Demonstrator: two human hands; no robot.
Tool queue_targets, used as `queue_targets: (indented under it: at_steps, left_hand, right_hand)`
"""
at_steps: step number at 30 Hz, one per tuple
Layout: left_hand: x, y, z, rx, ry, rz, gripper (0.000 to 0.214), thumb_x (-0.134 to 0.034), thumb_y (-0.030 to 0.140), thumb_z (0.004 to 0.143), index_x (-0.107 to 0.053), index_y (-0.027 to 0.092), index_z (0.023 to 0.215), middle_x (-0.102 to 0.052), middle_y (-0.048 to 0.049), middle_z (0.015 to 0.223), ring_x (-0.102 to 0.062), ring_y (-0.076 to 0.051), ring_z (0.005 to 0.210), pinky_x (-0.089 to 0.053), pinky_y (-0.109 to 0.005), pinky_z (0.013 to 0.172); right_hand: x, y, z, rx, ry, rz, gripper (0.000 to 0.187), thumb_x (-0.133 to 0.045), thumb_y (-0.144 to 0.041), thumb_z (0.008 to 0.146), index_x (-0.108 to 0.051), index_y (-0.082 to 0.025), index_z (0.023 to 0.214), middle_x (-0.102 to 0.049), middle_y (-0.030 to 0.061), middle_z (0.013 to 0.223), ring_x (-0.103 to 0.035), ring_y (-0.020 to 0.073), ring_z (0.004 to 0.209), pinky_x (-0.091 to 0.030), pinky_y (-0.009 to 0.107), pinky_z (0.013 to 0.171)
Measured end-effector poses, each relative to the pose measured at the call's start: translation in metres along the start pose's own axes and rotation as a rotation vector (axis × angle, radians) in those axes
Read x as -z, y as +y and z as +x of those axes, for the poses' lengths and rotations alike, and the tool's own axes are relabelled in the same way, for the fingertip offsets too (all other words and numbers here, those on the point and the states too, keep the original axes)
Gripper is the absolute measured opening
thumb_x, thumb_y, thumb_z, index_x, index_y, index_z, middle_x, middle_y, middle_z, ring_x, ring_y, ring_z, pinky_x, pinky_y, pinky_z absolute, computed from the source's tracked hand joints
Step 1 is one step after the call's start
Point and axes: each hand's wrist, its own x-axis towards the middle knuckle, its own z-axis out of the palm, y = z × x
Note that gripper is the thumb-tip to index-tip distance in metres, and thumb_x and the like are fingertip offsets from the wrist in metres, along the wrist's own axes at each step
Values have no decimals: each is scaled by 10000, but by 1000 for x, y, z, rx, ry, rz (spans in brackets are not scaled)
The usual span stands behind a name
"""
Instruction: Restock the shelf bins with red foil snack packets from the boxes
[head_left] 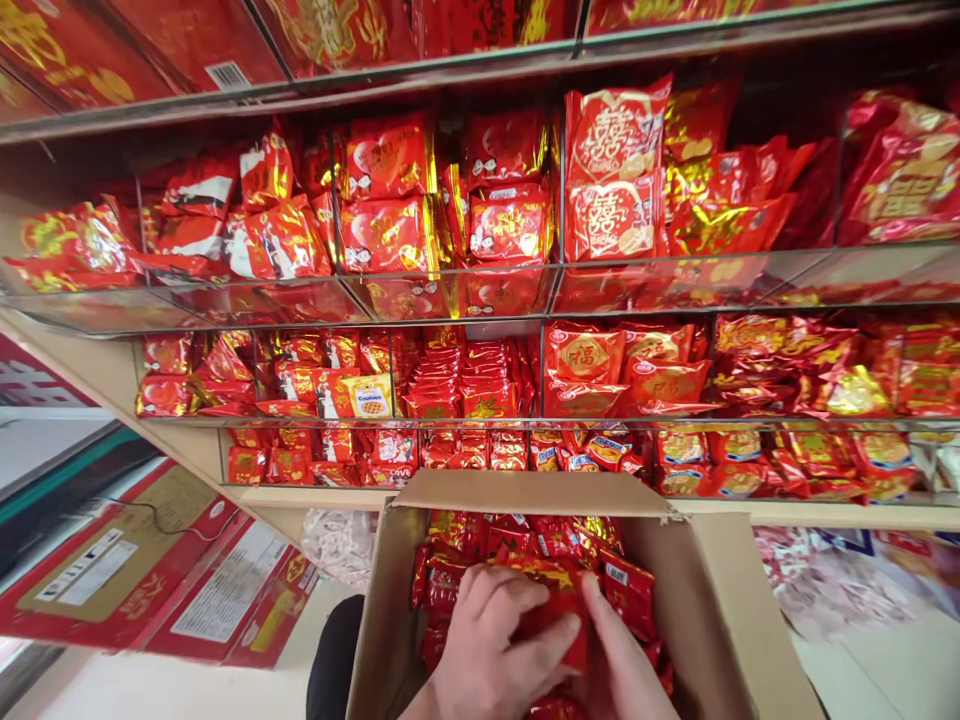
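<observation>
An open cardboard box in front of me holds many shiny red snack packets with gold print. Inside it, my left hand lies over some red packets, its fingers bent around their near side. My right hand presses against the right side of the same packets, with only its thumb side showing. Between them the two hands grip the packets. How many are held is hidden by the fingers, and the right fingers are mostly out of sight.
Beyond the box rise shelves with clear dividers, filled with red and gold snack packets. Red cartons stand on the floor to the left. Clear plastic bags lie beside the box, with more bags at right.
</observation>
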Motion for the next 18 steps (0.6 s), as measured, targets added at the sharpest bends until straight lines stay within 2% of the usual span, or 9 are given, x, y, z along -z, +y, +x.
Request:
queue_targets:
  at_steps: [2, 3, 4, 5, 7, 9, 11, 14, 18]
  left_hand:
    - [0, 5, -1, -63, -31, -53, 362, -650, 377, 675, -582, 306, 1023, -610, -24, 953, -514, -193, 950, -389, -373, 880]
    - [0, 7, -1, -28, -18, -102, 370, -627, 392, 692, -565, 309, 1047, -592, -32, 1019, -495, -205, 1004, -368, -392, 916]
    - [-1, 9, -1, 77, 13, -152, 370, -584, 381, 731, -535, 303, 1090, -561, -47, 1090, -473, -211, 1054, -356, -401, 937]
    - [-1, 11, 0, 243, 57, -198, 371, -528, 349, 775, -496, 289, 1140, -527, -65, 1144, -454, -208, 1088, -356, -398, 944]
    - [-1, 13, 4, 649, 124, -304, 365, -413, 288, 841, -431, 250, 1203, -497, -84, 1187, -452, -183, 1106, -380, -359, 930]
    - [-1, 14, 11, 966, 141, -458, 341, -370, 330, 856, -464, 215, 1163, -551, -76, 1115, -515, -165, 1019, -420, -313, 876]
    - [-3, 14, 17, 1129, 142, -603, 320, -427, 420, 813, -564, 184, 980, -619, -51, 922, -570, -153, 830, -463, -261, 750]
    - [-7, 15, 18, 1203, 198, -663, 300, -511, 460, 747, -558, 168, 700, -573, 0, 653, -514, -116, 614, -440, -208, 589]
    - [-14, 18, 8, 1122, 251, -592, 318, -473, 430, 780, -473, 174, 592, -475, 30, 559, -431, -89, 536, -389, -187, 521]
  right_hand:
    - [-3, -8, -1, -23, 79, 36, 348, -677, -499, 595, -637, -202, 773, -675, 25, 794, -618, 194, 787, -499, 281, 678]
    - [-4, -12, -2, -48, 83, 45, 333, -690, -475, 593, -634, -209, 786, -675, 18, 821, -613, 190, 817, -490, 274, 713]
    - [-5, -17, -3, -59, 60, 54, 322, -685, -455, 613, -630, -213, 817, -674, 16, 843, -610, 189, 833, -483, 273, 730]
    - [-5, -21, -4, -66, 19, 58, 319, -669, -446, 641, -623, -216, 857, -672, 15, 858, -609, 191, 836, -480, 278, 730]
    - [-5, -26, -7, -71, -70, 35, 330, -630, -452, 685, -608, -221, 919, -669, 18, 857, -611, 199, 810, -481, 289, 698]
    - [-5, -28, -10, -40, -124, -45, 332, -603, -468, 704, -608, -215, 917, -666, 21, 835, -609, 199, 774, -479, 278, 659]
    - [-6, -27, -10, 24, -94, -146, 319, -587, -489, 706, -613, -209, 855, -657, 17, 794, -597, 188, 736, -471, 254, 627]
    - [-7, -23, -7, 164, -13, -296, 323, -530, -523, 731, -574, -204, 715, -614, 4, 695, -557, 163, 664, -451, 226, 598]
    - [-11, -17, -2, 337, 21, -529, 356, -460, -532, 770, -519, -204, 646, -548, 3, 598, -494, 148, 561, -414, 221, 540]
